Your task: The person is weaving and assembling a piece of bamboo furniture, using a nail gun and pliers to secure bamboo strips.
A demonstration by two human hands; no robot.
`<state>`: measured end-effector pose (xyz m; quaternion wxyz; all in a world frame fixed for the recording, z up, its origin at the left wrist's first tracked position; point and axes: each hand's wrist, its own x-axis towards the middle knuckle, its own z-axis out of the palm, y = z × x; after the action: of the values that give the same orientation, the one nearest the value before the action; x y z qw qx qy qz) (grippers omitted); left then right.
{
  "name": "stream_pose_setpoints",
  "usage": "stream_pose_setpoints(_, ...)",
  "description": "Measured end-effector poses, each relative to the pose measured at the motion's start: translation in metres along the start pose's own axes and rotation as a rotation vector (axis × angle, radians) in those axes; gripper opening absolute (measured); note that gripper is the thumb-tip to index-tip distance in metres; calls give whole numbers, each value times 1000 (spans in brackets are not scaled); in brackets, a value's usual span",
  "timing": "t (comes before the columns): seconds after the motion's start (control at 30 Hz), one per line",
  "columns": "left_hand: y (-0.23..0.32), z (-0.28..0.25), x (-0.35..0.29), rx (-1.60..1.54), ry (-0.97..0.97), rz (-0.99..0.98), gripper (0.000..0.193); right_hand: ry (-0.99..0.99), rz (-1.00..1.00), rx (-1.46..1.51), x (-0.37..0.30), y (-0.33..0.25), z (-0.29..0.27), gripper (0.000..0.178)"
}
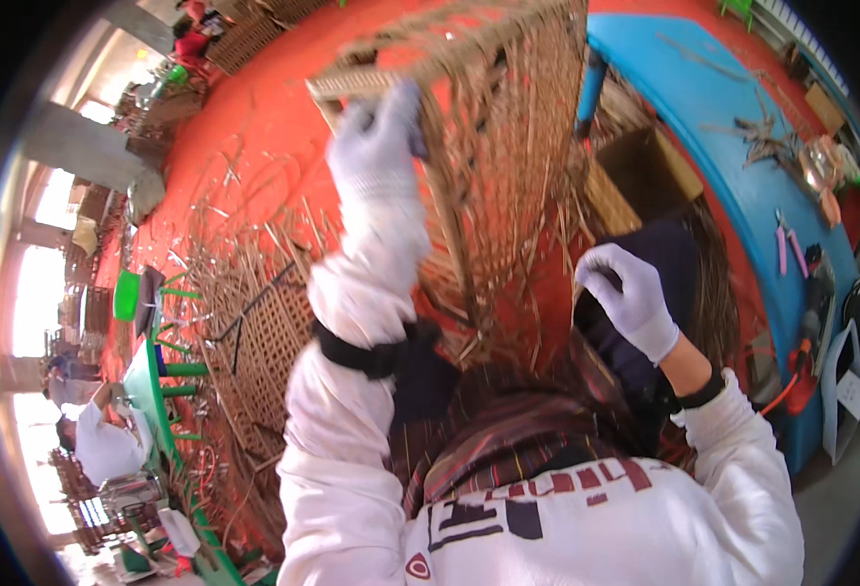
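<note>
A brown woven wicker piece (498,146), basket-like with an openwork side, stands tilted in front of me. My left hand (376,146), in a pale glove and slightly blurred, is closed round its framed edge near the upper left corner. Over my lap, to the right of the wicker, my right hand (630,298) wears a pale glove too. Its fingers are curled with thumb and forefinger close together; a thin strand may run down from them, but I cannot make it out for sure.
A blue table (742,186) at right bears pink-handled pliers (789,244) and cane scraps. Below it sits an open cardboard box (645,181). Another woven panel (264,361) and loose cane strips lie left on the red floor (264,127). A person (108,439) sits by a green table (147,391).
</note>
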<state>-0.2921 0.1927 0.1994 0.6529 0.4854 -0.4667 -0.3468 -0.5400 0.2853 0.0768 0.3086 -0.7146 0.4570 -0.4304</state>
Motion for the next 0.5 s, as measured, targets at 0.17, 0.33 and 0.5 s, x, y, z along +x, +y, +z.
stream_pose_setpoints(0.17,-21,5,-61,-10,50,-93,16,148,-204,-73,31,-60,-24,15)
stream_pose_setpoints(0.33,-42,8,-115,6,87,-115,20,163,-617,-172,53,-116,-15,23)
stream_pose_setpoints(0.5,-49,11,-158,11,-19,-34,23,28,-609,-302,59,-129,20,23)
